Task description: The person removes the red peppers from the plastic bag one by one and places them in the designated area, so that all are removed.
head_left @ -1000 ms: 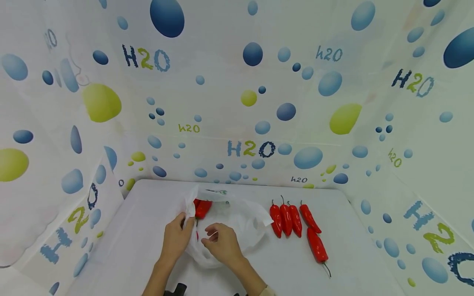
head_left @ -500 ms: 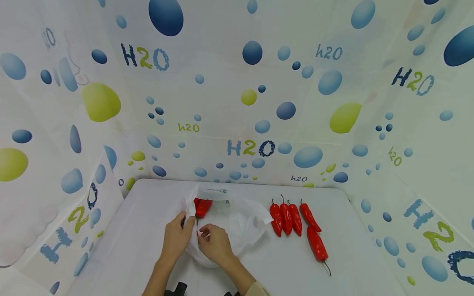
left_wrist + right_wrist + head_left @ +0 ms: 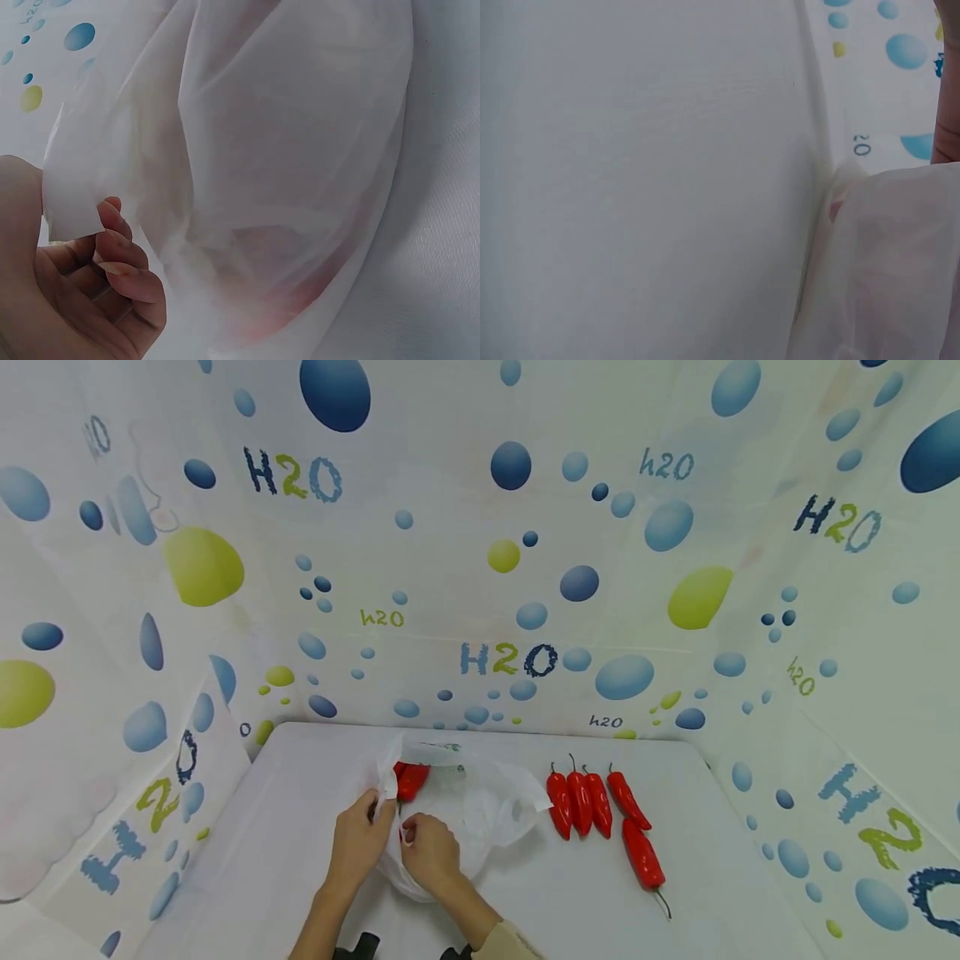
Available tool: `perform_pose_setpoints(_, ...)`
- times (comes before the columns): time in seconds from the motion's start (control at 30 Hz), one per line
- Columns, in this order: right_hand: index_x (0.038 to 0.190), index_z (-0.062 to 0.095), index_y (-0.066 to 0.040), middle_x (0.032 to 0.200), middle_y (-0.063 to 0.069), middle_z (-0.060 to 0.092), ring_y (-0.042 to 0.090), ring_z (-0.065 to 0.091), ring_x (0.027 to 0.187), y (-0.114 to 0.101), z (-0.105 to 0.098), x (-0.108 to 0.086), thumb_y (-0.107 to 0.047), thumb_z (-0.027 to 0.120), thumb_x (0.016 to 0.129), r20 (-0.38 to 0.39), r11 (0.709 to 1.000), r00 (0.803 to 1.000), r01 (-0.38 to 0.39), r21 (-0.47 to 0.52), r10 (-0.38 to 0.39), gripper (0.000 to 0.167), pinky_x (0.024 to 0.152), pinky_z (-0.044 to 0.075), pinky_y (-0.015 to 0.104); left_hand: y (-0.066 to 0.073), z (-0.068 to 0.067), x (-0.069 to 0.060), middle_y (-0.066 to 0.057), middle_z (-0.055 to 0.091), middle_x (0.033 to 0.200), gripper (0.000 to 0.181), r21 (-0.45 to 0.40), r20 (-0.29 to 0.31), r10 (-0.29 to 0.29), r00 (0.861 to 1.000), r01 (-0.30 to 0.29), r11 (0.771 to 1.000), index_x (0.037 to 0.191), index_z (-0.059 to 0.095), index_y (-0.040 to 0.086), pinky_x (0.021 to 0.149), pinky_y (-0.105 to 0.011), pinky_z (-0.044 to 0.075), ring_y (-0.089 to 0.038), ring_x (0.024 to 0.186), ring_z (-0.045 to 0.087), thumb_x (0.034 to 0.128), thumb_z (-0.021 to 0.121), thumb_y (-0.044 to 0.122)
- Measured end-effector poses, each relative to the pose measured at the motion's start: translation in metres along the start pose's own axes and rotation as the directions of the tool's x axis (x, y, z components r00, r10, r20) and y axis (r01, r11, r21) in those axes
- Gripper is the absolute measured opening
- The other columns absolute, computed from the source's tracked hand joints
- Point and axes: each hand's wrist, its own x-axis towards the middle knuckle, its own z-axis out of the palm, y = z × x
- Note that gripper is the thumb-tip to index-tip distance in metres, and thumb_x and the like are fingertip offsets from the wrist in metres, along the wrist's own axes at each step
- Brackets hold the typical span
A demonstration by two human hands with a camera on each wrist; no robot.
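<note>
A white plastic bag (image 3: 480, 843) is set on the white table (image 3: 247, 868), its mouth spread open towards the far side. The bag's left rim is gripped by the left hand (image 3: 358, 833); in the left wrist view a corner of the film is seen clamped between thumb and curled fingers. The right hand (image 3: 431, 853) is held at the near part of the opening with its fingers bent inward; whether the film is pinched by them cannot be told, as the hand is mostly cut off in the right wrist view. Inside the bag, on its left side, red peppers (image 3: 411, 783) are seen through the mouth, and a red tint is shown through the film in the left wrist view. To the right of the bag, three upright-lying peppers (image 3: 578, 806) are laid side by side, the leftmost overlapped by a pointed tip of the bag. Beside them a slanted pepper (image 3: 628, 802) is placed, its lower end met by a larger pepper (image 3: 642, 856) whose stem is turned towards the person. The right forearm is partly covered by a beige sleeve (image 3: 510, 943). The table is backed by a white curtain (image 3: 450, 568) printed with blue and green drops.
</note>
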Motion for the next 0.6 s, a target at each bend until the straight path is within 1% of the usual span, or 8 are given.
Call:
perform_pose_setpoints(0.1, 0.091, 0.074, -0.017, 0.072, -0.012, 0.058, 0.004, 0.053, 0.062, -0.005, 0.003, 0.003, -0.012, 0.075, 0.086, -0.014, 0.999, 0.999, -0.032, -0.025, 0.032, 0.007, 0.053, 0.042, 0.026, -0.001, 0.001, 0.001, 0.002, 0.04, 0.063, 0.018, -0.002, -0.012, 0.014, 1.0, -0.014, 1.0, 0.082, 0.057, 0.009, 0.051, -0.025, 0.033, -0.012, 0.057, 0.041, 0.0975, 0.066, 0.009)
perform_pose_setpoints(0.17, 0.089, 0.074, -0.016, 0.071, -0.011, 0.058, 0.006, 0.055, 0.062, -0.007, 0.005, 0.003, -0.012, 0.076, 0.086, -0.032, 0.998, 0.999, -0.042, -0.052, 0.04, 0.005, 0.053, 0.043, 0.027, -0.001, 0.002, 0.0, 0.003, 0.04, 0.062, 0.019, -0.009, -0.013, 0.03, 0.999, -0.03, 1.0, 0.081, 0.057, 0.01, 0.05, -0.025, 0.033, -0.011, 0.056, 0.041, 0.097, 0.067, 0.009)
perform_pose_setpoints(0.27, 0.085, 0.074, -0.016, 0.071, -0.008, 0.063, 0.01, 0.061, 0.063, -0.01, 0.007, 0.003, -0.013, 0.076, 0.087, -0.054, 0.995, 0.998, -0.044, -0.092, 0.039, 0.004, 0.054, 0.046, 0.028, -0.001, 0.003, 0.0, 0.004, 0.041, 0.061, 0.019, -0.02, -0.016, 0.052, 0.999, -0.052, 0.998, 0.081, 0.057, 0.01, 0.049, -0.025, 0.033, -0.009, 0.055, 0.04, 0.097, 0.067, 0.01)
perform_pose_setpoints(0.33, 0.084, 0.076, -0.017, 0.071, -0.007, 0.066, 0.013, 0.063, 0.062, -0.011, 0.007, 0.003, -0.013, 0.075, 0.087, -0.066, 0.993, 0.997, -0.041, -0.107, 0.034, 0.004, 0.052, 0.046, 0.029, -0.001, 0.004, 0.0, 0.005, 0.041, 0.061, 0.019, -0.023, -0.018, 0.056, 0.998, -0.057, 0.998, 0.08, 0.057, 0.011, 0.049, -0.025, 0.033, -0.009, 0.054, 0.04, 0.0972, 0.067, 0.01)
perform_pose_setpoints(0.43, 0.088, 0.08, -0.018, 0.074, -0.004, 0.072, 0.018, 0.067, 0.062, -0.014, 0.004, 0.003, -0.012, 0.074, 0.086, -0.064, 0.992, 0.997, -0.048, -0.114, 0.041, 0.008, 0.05, 0.047, 0.033, -0.001, 0.003, 0.0, 0.005, 0.041, 0.061, 0.019, -0.012, -0.023, 0.049, 0.999, -0.05, 0.999, 0.081, 0.058, 0.011, 0.049, -0.025, 0.033, -0.008, 0.054, 0.04, 0.0971, 0.067, 0.011)
perform_pose_setpoints(0.53, 0.093, 0.083, -0.02, 0.08, -0.002, 0.076, 0.024, 0.069, 0.064, -0.015, 0.001, 0.002, -0.011, 0.074, 0.085, -0.052, 0.992, 0.996, -0.073, -0.104, 0.068, 0.015, 0.05, 0.049, 0.036, -0.001, 0.002, 0.0, 0.004, 0.041, 0.061, 0.017, 0.003, -0.024, 0.047, 0.999, -0.046, 0.999, 0.082, 0.059, 0.011, 0.049, -0.025, 0.033, -0.009, 0.054, 0.04, 0.0971, 0.066, 0.01)
perform_pose_setpoints(0.6, 0.096, 0.083, -0.019, 0.082, 0.0, 0.076, 0.024, 0.069, 0.064, -0.015, -0.002, 0.001, -0.01, 0.075, 0.084, -0.044, 0.992, 0.996, -0.082, -0.091, 0.079, 0.017, 0.051, 0.051, 0.036, -0.001, 0.003, -0.001, 0.004, 0.041, 0.061, 0.016, 0.011, -0.019, 0.048, 0.999, -0.048, 0.999, 0.083, 0.06, 0.01, 0.05, -0.025, 0.033, -0.01, 0.055, 0.041, 0.0974, 0.066, 0.01)
